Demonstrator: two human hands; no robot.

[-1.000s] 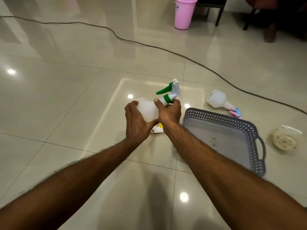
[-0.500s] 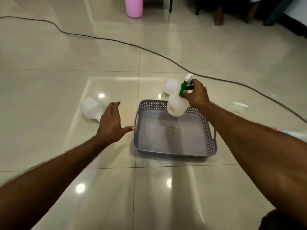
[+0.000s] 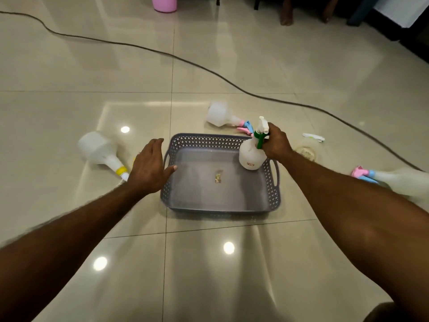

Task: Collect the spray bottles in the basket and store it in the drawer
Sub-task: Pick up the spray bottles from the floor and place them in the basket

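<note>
A grey perforated basket [image 3: 219, 209] sits on the tiled floor in front of me. My right hand [image 3: 276, 145] grips the green-nozzled white spray bottle [image 3: 251, 155] by its neck, upright over the basket's right far corner. My left hand [image 3: 148, 167] hovers open beside the basket's left handle, thumb touching the rim. A white bottle with a yellow collar [image 3: 102, 152] lies on the floor to the left. A pink-and-blue-nozzled bottle [image 3: 224, 117] lies behind the basket. Another pink-and-blue-nozzled bottle [image 3: 399, 178] lies at the right.
A dark cable [image 3: 209, 70] runs across the floor behind the bottles. A pink bucket [image 3: 164, 3] and furniture legs stand at the far edge. A small round lid [image 3: 306, 153] and a white scrap [image 3: 313, 137] lie right of the basket. A small label sits on the basket's bottom.
My right hand carried the green-nozzled bottle from the floor at the left over to the basket and lowered it. My left hand let go and moved to the basket's left edge.
</note>
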